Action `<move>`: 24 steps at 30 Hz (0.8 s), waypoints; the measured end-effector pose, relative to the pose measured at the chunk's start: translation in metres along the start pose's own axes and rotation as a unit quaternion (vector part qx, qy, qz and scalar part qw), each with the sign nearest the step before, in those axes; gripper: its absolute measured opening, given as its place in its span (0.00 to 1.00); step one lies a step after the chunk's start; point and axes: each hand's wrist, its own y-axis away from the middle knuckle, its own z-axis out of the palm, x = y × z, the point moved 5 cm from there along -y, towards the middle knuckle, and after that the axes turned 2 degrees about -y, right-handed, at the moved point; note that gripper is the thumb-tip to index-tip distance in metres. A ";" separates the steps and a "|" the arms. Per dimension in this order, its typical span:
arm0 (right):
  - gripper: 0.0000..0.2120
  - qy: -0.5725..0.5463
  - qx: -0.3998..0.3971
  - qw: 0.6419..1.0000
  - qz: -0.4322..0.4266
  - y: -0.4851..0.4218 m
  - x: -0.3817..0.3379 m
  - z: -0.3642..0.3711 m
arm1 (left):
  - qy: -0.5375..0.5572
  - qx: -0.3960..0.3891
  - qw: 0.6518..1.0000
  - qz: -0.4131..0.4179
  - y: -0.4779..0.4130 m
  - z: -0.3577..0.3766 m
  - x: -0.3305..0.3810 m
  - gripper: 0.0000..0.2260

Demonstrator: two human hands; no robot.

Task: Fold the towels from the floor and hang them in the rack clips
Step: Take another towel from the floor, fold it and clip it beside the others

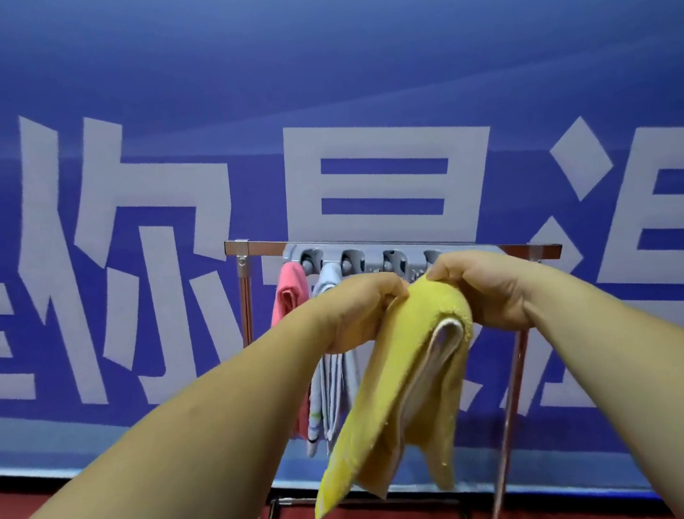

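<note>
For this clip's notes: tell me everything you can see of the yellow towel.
The yellow towel is fluffy, terry-like cloth with a pale, whitish inner layer or edging showing at the fold. It is folded over and hangs limp, its corners pointing down. The left hand and right hand both grip its bunched top, held up in front of the grey clip rail.

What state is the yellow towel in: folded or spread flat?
Folded. The yellow towel is doubled over, layered edges showing at the bend, gripped by the left hand and right hand.
</note>
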 end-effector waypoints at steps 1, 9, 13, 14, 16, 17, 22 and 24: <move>0.06 -0.008 0.004 1.000 0.000 -0.008 0.000 -0.003 | 0.003 -0.012 1.000 -0.014 -0.009 -0.005 -0.003 0.17; 0.05 -0.025 0.020 0.994 -0.100 -0.062 -0.005 -0.021 | -0.078 0.054 0.992 0.081 -0.049 -0.042 0.035 0.06; 0.12 -0.031 0.076 0.986 -0.148 -0.089 -0.014 -0.025 | -0.146 0.172 0.967 0.119 -0.064 -0.074 0.068 0.05; 0.12 -0.024 0.087 0.982 -0.165 -0.096 -0.017 -0.024 | -0.174 0.196 0.957 0.124 -0.069 -0.079 0.073 0.05; 0.10 0.016 0.113 0.975 -0.192 -0.111 -0.023 -0.019 | -0.244 0.229 0.935 0.115 -0.080 -0.089 0.075 0.07; 0.08 0.048 0.129 0.971 -0.196 -0.117 -0.024 -0.016 | -0.283 0.238 0.924 0.098 -0.084 -0.092 0.072 0.07; 0.04 0.202 0.183 0.946 -0.174 -0.146 -0.012 0.001 | -0.449 0.207 0.869 0.030 -0.100 -0.094 0.050 0.11; 0.07 0.278 0.215 0.922 -0.164 -0.154 -0.008 0.004 | -0.501 0.201 0.841 0.022 -0.105 -0.093 0.047 0.12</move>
